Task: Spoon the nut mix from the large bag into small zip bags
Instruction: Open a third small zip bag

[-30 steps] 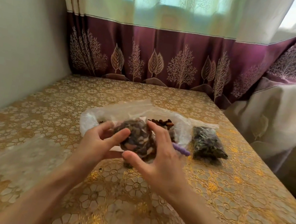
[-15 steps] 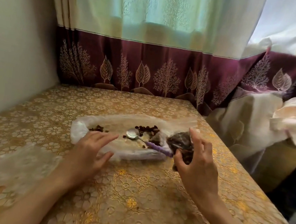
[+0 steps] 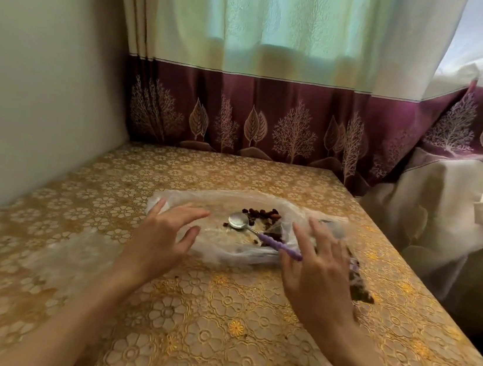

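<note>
The large clear bag point(image 3: 189, 199) lies flat on the table, with a little dark nut mix point(image 3: 262, 214) left near its far right side. On it rests a metal spoon point(image 3: 238, 221) with a purple handle. My left hand point(image 3: 163, 234) hovers over the bag's left part, fingers spread and holding nothing. My right hand point(image 3: 315, 266) is spread over the bag's right end and holds nothing. Filled small zip bags point(image 3: 358, 290) lie just right of it, partly hidden behind the hand.
A stack of empty clear zip bags point(image 3: 71, 255) lies on the gold floral tablecloth point(image 3: 214, 333) at the left. A wall bounds the table's left side and a curtain its back. The table's right edge point(image 3: 421, 298) drops off next to draped cloth.
Both hands held a filled small bag. My right hand carried it to the right and let it go beside the other filled bag. Both hands are now spread and hold nothing.
</note>
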A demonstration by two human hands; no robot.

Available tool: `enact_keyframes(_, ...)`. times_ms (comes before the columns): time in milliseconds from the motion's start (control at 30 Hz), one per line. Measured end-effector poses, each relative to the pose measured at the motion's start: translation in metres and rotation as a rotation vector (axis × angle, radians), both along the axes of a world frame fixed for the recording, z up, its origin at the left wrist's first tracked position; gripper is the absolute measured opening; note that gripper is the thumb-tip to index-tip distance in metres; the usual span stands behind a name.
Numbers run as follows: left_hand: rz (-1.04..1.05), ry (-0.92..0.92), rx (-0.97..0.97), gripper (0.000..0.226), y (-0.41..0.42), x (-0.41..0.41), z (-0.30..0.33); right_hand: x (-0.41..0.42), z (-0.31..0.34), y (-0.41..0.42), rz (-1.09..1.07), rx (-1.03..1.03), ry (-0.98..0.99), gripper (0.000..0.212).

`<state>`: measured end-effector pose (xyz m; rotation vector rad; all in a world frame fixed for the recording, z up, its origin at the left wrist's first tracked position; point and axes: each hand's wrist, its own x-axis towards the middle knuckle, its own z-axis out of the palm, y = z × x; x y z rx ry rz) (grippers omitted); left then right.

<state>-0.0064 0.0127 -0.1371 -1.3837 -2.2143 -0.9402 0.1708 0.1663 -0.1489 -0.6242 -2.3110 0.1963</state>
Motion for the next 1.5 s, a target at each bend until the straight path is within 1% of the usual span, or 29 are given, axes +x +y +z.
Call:
enact_keyframes(33,0.04,-0.026,-0.018,0.036,-0.005,-0.002,0.001,-0.008,0.004,-0.011,0.131,-0.047,0.034,0.049)
enact_keyframes(67,0.084,-0.065,-0.032,0.036,-0.013,-0.005,0.001,-0.016,0.006,-0.021,0.259,-0.105,0.029,0.049)
enact_keyframes(133,0.169,-0.111,-0.037,0.034,-0.033,-0.013,-0.002,-0.034,0.007,-0.04,0.478,-0.163,-0.079,0.051)
enact_keyframes(233,0.325,-0.121,-0.074,0.035,-0.071,-0.027,-0.006,-0.066,0.001,-0.064,0.692,-0.149,-0.296,0.047)
enact_keyframes(300,0.476,-0.166,-0.195,0.046,-0.096,-0.04,-0.01,-0.083,-0.007,-0.077,0.748,-0.137,-0.403,0.046)
enact_keyframes(400,0.664,-0.283,-0.488,0.068,-0.127,-0.056,-0.017,-0.099,-0.02,-0.083,0.706,-0.096,-0.484,0.048)
enact_keyframes(433,0.691,-0.314,-0.556,0.069,-0.131,-0.059,-0.018,-0.101,-0.023,-0.084,0.688,-0.078,-0.483,0.048)
enact_keyframes(467,0.689,-0.341,-0.566,0.063,-0.132,-0.061,-0.019,-0.103,-0.025,-0.083,0.681,-0.065,-0.473,0.049)
enact_keyframes(500,0.659,-0.367,-0.514,0.052,-0.132,-0.063,-0.018,-0.103,-0.027,-0.083,0.685,-0.061,-0.46,0.049)
enact_keyframes(533,0.613,-0.382,-0.42,0.037,-0.13,-0.065,-0.017,-0.104,-0.028,-0.083,0.692,-0.066,-0.451,0.05)
enact_keyframes(600,0.578,-0.363,-0.189,0.014,-0.127,-0.069,-0.012,-0.104,-0.029,-0.082,0.701,-0.089,-0.427,0.053)
enact_keyframes(667,0.682,-0.256,0.092,0.01,-0.126,-0.074,0.0,-0.103,-0.028,-0.081,0.705,-0.137,-0.369,0.054)
enact_keyframes(733,0.769,-0.087,0.347,0.014,-0.121,-0.074,0.016,-0.103,-0.026,-0.079,0.717,-0.226,-0.283,0.047)
enact_keyframes(767,0.756,-0.009,0.425,0.018,-0.115,-0.072,0.023,-0.103,-0.024,-0.079,0.724,-0.287,-0.239,0.041)
enact_keyframes(800,0.706,0.062,0.46,0.022,-0.106,-0.07,0.029,-0.103,-0.022,-0.078,0.732,-0.359,-0.194,0.034)
enact_keyframes(833,0.641,0.121,0.448,0.024,-0.096,-0.066,0.034,-0.103,-0.021,-0.077,0.739,-0.44,-0.138,0.027)
enact_keyframes(900,0.513,0.182,0.34,0.024,-0.072,-0.056,0.034,-0.103,-0.018,-0.074,0.743,-0.618,-0.03,0.019)
enact_keyframes(1033,0.299,0.081,0.065,0.031,-0.036,-0.038,0.005,-0.105,-0.018,-0.068,0.739,-0.95,0.112,0.017)
enact_keyframes(1100,0.16,-0.004,-0.052,0.039,-0.031,-0.033,-0.009,-0.107,-0.019,-0.065,0.736,-1.099,0.155,0.017)
enact_keyframes(1167,0.024,-0.094,-0.082,0.042,-0.033,-0.03,-0.014,-0.11,-0.02,-0.062,0.73,-1.21,0.177,0.019)
enact_keyframes(1200,-0.023,-0.102,-0.077,0.038,-0.036,-0.028,-0.014,-0.111,-0.02,-0.061,0.729,-1.255,0.189,0.019)
enact_keyframes(1267,-0.06,-0.066,-0.059,0.025,-0.041,-0.026,-0.012,-0.111,-0.02,-0.059,0.742,-1.316,0.215,0.019)
enact_keyframes(1333,-0.05,-0.025,-0.034,0.017,-0.043,-0.023,-0.01,-0.11,-0.02,-0.057,0.793,-1.336,0.242,0.029)
enact_keyframes(1433,-0.026,-0.01,0.018,0.011,-0.041,-0.018,-0.009,-0.106,-0.02,-0.059,0.842,-1.268,0.235,0.021)
enact_keyframes(1500,-0.031,-0.025,0.037,0.008,-0.04,-0.016,-0.009,-0.106,-0.02,-0.061,0.809,-1.217,0.249,0.016)
